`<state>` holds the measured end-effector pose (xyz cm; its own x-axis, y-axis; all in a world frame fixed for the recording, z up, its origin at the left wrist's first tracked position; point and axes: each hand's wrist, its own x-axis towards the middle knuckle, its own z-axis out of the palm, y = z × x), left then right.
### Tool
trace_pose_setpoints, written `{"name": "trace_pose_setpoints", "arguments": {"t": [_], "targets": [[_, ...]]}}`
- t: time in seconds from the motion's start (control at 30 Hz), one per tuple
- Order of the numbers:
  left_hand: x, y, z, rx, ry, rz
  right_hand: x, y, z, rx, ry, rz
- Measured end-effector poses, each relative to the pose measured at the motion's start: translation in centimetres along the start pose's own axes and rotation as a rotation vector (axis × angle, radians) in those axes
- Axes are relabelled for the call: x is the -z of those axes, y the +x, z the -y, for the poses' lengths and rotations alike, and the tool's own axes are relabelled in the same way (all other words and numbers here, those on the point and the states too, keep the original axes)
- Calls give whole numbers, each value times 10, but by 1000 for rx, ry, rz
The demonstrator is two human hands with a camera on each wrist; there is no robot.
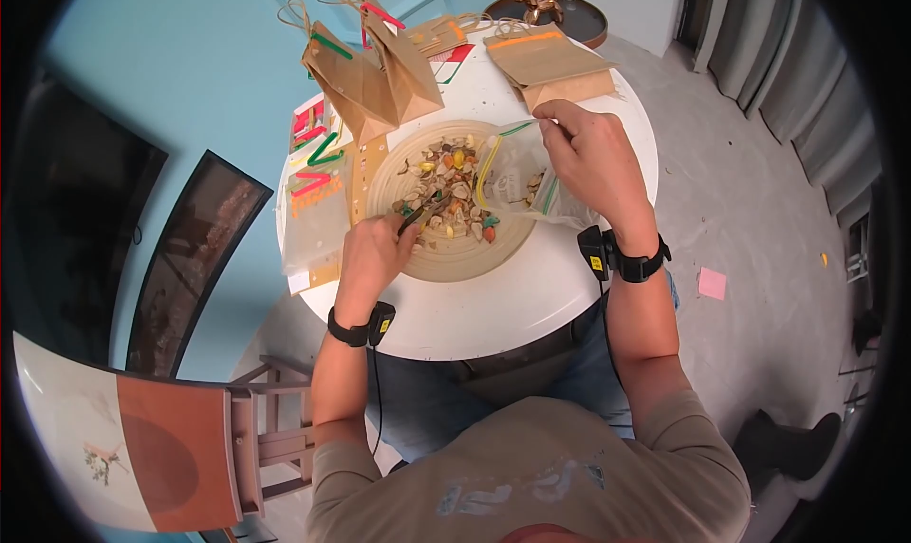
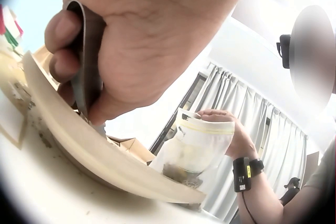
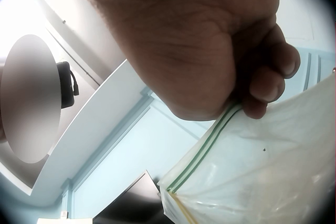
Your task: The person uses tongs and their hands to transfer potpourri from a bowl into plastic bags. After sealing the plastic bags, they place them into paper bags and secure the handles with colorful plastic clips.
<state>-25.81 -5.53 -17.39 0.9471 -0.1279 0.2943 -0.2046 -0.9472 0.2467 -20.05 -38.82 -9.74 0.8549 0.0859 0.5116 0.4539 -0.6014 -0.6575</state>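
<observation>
Round white table [image 1: 493, 306], blue wall behind, paper bags [image 1: 370, 68] at 11 o'clock. My left hand [image 1: 375, 253] grips metal tongs [image 1: 422, 213] over the beige plate [image 1: 455, 263] of mixed stones. My right hand [image 1: 593, 159] pinches a clear zip bag [image 1: 517, 177], green-edged mouth open, at the plate's 3 o'clock.

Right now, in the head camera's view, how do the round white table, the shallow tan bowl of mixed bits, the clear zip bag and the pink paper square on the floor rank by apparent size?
1. Round white table
2. Shallow tan bowl
3. Clear zip bag, held up nearer the camera, so unsure
4. Pink paper square, lying farther away
</observation>
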Motion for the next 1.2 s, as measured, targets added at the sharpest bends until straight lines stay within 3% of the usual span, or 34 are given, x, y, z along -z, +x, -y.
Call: {"name": "trace_pose_setpoints", "arguments": {"t": [0.33,0.63,0.83,1.03,1.2], "targets": [[25,6,-3,21,-81,5,0,1,1,-7,4,7],[79,10,-36,-19,-67,-139,-3,1,-4,-17,11,18],[95,21,-67,-178,-65,-183,-8,1,-7,10,29,19],[76,31,-100,-305,-94,-89,-5,1,-3,4,18,8],[76,32,-107,-231,-54,9,-7,2,-11,46,20,-22]]}}
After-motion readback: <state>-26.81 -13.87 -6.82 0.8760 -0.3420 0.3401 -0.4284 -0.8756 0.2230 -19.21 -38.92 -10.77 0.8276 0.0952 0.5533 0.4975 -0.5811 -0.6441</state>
